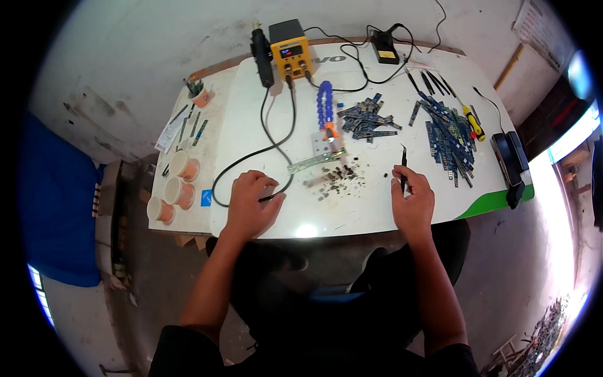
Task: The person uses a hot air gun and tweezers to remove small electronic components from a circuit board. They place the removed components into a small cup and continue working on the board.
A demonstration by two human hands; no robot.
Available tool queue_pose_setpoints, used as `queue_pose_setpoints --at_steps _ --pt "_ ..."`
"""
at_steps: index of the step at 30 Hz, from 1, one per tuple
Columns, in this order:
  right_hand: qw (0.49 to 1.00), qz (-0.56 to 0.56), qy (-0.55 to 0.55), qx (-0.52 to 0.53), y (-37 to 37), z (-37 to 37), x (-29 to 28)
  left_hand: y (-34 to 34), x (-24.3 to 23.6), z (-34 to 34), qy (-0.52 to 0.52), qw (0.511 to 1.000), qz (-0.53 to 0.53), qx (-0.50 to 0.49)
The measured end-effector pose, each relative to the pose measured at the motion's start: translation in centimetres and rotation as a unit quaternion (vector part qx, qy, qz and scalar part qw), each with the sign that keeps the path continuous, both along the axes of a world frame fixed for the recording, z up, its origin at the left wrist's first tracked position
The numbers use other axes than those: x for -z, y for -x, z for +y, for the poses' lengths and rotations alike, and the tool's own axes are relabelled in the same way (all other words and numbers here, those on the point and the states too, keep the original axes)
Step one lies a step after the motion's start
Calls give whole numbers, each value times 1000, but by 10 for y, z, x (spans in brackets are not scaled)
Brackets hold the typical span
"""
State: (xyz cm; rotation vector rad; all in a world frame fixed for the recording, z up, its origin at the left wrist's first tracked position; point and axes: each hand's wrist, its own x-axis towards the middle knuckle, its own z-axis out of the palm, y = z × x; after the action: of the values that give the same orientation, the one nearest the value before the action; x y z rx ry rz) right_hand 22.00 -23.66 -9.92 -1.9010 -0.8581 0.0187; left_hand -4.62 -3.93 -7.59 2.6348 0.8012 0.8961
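My left hand [253, 204] rests at the table's front edge, fingers curled and thumb apart, nothing seen in its grasp. A black cable [220, 164] loops round to it and passes beneath the hand. Further right, my right hand [413, 198] pinches black tweezers [403, 166], their bent tip pointing away from me. Between the hands lie scattered small dark components [339, 179]. Just behind them a pale green circuit board strip [314, 161] lies slantwise, its right end by the orange tip of a blue segmented flexible arm [325, 103].
A yellow soldering station [291, 53] with a hot-air handpiece [261, 58] stands at the back. Dark board strips pile up right of centre [366, 119] and far right [451, 138], beside a yellow screwdriver [473, 122]. Paper cups [180, 193] line the left. A black device [510, 157] sits at the right edge.
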Motion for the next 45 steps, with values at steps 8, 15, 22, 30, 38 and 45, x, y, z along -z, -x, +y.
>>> queue_pose_setpoints --at_steps 8,15,22,30,38,45 --pt "992 -98 40 -74 31 11 0 13 14 10 32 999 -27 -25" --pt "991 -46 1 -125 46 23 6 18 23 15 4 997 -57 -41" --pt "994 -73 28 -80 18 24 6 42 21 24 -11 995 -17 -97" --pt "997 -51 20 -60 18 25 14 36 19 23 35 994 -21 -104" --pt "996 -44 29 -66 17 27 13 25 17 24 100 988 0 -114" --pt "998 29 20 -59 18 28 15 28 9 21 274 948 -81 -138"
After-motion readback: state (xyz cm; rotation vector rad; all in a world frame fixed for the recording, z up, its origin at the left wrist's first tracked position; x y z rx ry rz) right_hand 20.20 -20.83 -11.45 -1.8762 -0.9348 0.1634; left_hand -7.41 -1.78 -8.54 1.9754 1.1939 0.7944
